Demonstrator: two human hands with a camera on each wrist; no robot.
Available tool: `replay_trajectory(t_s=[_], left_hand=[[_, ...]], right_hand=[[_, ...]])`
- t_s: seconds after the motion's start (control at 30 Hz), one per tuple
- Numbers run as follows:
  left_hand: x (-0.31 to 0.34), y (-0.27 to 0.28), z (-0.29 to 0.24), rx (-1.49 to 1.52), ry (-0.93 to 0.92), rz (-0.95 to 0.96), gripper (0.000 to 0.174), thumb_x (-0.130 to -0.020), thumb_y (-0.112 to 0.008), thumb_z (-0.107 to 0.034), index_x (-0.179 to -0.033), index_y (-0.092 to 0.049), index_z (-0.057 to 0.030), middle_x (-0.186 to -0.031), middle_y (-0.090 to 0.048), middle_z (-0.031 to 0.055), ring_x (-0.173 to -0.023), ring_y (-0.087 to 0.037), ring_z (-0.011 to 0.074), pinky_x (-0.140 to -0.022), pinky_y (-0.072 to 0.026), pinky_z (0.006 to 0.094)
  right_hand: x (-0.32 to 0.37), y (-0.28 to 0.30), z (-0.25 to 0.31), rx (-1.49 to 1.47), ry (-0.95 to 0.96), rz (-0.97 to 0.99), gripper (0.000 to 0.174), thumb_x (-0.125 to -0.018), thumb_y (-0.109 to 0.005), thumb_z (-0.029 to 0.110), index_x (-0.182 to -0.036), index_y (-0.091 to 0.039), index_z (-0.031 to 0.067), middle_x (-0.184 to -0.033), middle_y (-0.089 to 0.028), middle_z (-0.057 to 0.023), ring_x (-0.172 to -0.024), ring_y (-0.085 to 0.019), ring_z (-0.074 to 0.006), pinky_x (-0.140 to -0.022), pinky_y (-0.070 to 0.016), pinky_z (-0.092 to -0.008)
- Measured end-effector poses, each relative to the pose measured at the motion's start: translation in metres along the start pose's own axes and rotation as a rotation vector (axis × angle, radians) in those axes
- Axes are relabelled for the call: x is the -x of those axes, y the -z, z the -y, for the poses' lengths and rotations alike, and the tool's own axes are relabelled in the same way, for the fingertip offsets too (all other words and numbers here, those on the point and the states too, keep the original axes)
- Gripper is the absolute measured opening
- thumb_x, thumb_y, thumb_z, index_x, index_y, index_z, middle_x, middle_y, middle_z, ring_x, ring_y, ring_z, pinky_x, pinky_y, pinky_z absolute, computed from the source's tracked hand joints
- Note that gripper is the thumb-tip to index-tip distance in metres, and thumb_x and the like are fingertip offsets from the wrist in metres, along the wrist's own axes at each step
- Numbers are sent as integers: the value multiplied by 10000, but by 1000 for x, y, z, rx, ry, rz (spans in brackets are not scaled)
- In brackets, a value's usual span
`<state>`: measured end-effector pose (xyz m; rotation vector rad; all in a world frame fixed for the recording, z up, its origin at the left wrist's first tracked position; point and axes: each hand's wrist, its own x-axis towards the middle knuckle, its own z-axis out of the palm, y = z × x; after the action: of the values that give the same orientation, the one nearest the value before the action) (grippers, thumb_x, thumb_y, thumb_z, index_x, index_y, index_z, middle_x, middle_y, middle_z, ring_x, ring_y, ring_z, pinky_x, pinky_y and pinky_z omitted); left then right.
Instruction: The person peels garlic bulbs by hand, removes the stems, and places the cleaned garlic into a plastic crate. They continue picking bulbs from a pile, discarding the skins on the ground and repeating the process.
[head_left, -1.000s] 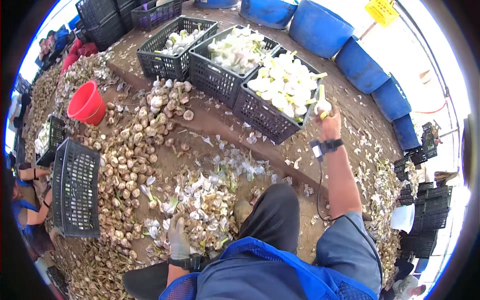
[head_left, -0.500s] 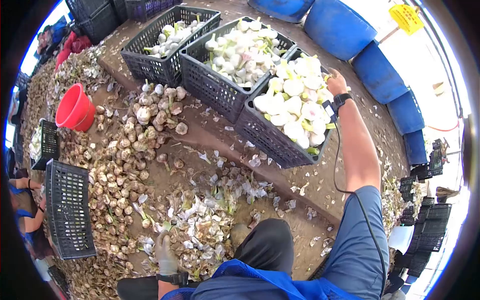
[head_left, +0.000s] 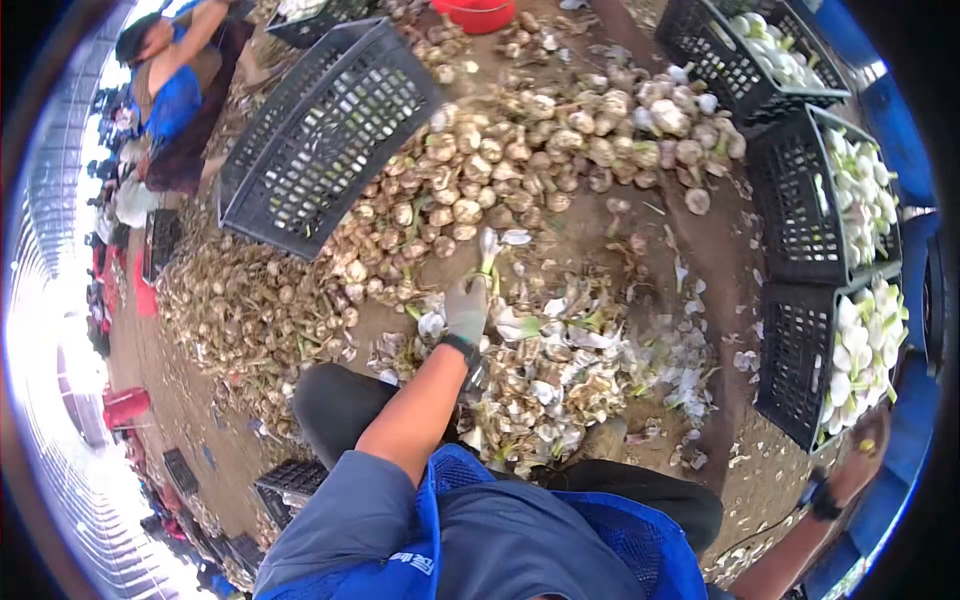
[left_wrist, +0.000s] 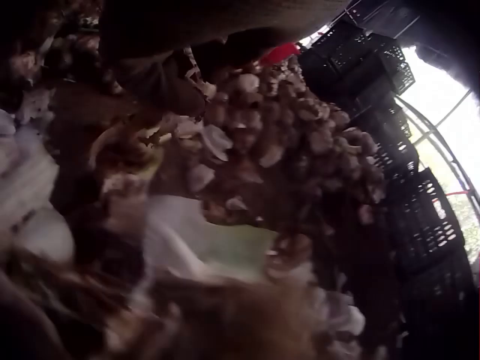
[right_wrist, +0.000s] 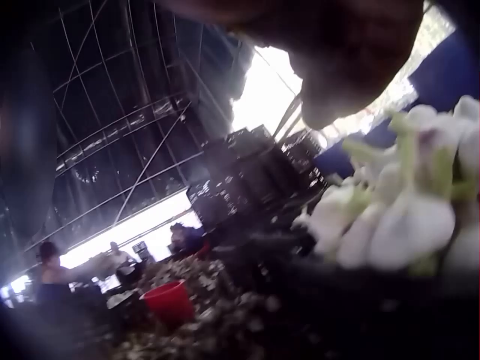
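Note:
My gloved left hand (head_left: 467, 308) reaches down to a long-stemmed garlic bulb (head_left: 489, 248) on the ground, its fingertips at the green stem. I cannot tell whether the fingers close round it. In the left wrist view that hand (left_wrist: 154, 56) is a dark, blurred shape above loose peels. A heap of peels (head_left: 545, 385) lies beside it, and unpeeled garlic (head_left: 470, 190) spreads beyond. Far right, my bare right hand (head_left: 862, 455) is beside a black crate (head_left: 795, 345) of white peeled garlic (head_left: 862, 350). Its loosely bent fingers hold nothing; the right wrist view shows white garlic (right_wrist: 409, 225) nearby.
Two more black crates with garlic, one (head_left: 800, 200) in the middle and one (head_left: 715, 60) at the far end, line the right side. A tilted black crate (head_left: 325, 140) stands left of the unpeeled heap. A red bucket (head_left: 475, 12) and another person (head_left: 180, 95) are farther off.
My view has swung left. The right hand carried a white garlic bulb to the nearest crate and let it go. My left hand has moved forward from the peels to the stemmed bulb.

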<state>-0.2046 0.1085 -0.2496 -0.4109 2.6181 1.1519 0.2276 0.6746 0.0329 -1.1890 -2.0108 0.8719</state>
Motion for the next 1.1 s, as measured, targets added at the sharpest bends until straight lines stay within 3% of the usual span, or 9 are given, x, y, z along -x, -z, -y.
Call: replay_trajectory(t_s=[0.07, 0.17, 0.33, 0.43, 0.63, 0.77, 0.83, 0.97, 1.1], left_hand=[[-26, 7, 3, -24, 114, 27, 357, -923, -671, -293, -1132, -698, -5, -1082, -726, 210, -1028, -670, 370, -930, -498, 440], [-77, 3, 14, 32, -165, -218, 366, -908, -676, -270, -1188, -682, -35, -1221, -678, 210, -1162, -616, 354, -1005, -468, 457], [-113, 1, -51, -654, -730, -118, 455, -825, -749, -225, -1249, -672, -80, -1394, -549, 195, -1224, -560, 388, -1025, -470, 495], [-127, 1, -61, -732, -631, 59, 475, -783, -779, -186, -1234, -663, -93, -1393, -524, 171, -1197, -559, 409, -995, -481, 510], [-143, 15, -57, -782, -797, 53, 281, -808, -734, -154, -1069, -677, -66, -1312, -569, 202, -1145, -575, 391, -920, -527, 479], [-130, 55, -84, -613, -555, 113, 521, -723, -874, -319, -1098, -654, -32, -1175, -648, 159, -1034, -659, 314, -907, -551, 415], [-113, 84, -101, -14, -268, 306, 605, -728, -890, -314, -1173, -636, 8, -1160, -653, 129, -949, -686, 245, -838, -569, 376], [-27, 129, -136, 859, 67, 877, 645, -876, -730, -37, -1441, -427, 28, -1257, -634, 191, -1099, -662, 252, -969, -593, 383], [95, 165, -149, 667, -150, 1081, 705, -888, -708, -46, -1511, -381, 0, -1334, -611, 189, -1163, -645, 282, -1034, -548, 413]], right_hand=[[54, -38, 42, -35, -51, 220, 333, -1062, -548, 159, -1349, -608, 1, -1124, -674, -104, -976, -655, -179, -831, -539, -316], [130, -93, 93, -61, -112, 419, 308, -1040, -563, 113, -1316, -623, -8, -925, -662, -59, -778, -645, -142, -658, -531, -301], [216, -158, 169, 96, -236, 598, 263, -974, -567, 2, -1223, -649, -22, -968, -695, -88, -834, -678, -155, -724, -559, -293], [257, -190, 191, -53, -431, 591, 242, -922, -624, -27, -1157, -682, -22, -960, -703, -99, -869, -685, -170, -770, -571, -313], [307, -216, 193, 120, -227, 729, 265, -890, -691, -18, -1153, -703, 4, -980, -726, -147, -889, -694, -224, -831, -542, -347], [320, -225, 204, 50, -152, 728, 265, -920, -675, -10, -1185, -690, -7, -1032, -730, -154, -930, -699, -220, -855, -543, -333], [328, -233, 189, -168, -283, 742, 268, -951, -655, 16, -1216, -669, -22, -1058, -730, -153, -955, -691, -195, -873, -543, -322], [330, -263, 201, -382, -300, 785, 351, -986, -627, 53, -1327, -590, -23, -1129, -705, -118, -1002, -670, -167, -882, -542, -301], [334, -275, 236, -649, -386, 711, 437, -972, -637, 60, -1387, -531, -30, -1178, -678, -129, -1014, -666, -184, -854, -549, -297]])
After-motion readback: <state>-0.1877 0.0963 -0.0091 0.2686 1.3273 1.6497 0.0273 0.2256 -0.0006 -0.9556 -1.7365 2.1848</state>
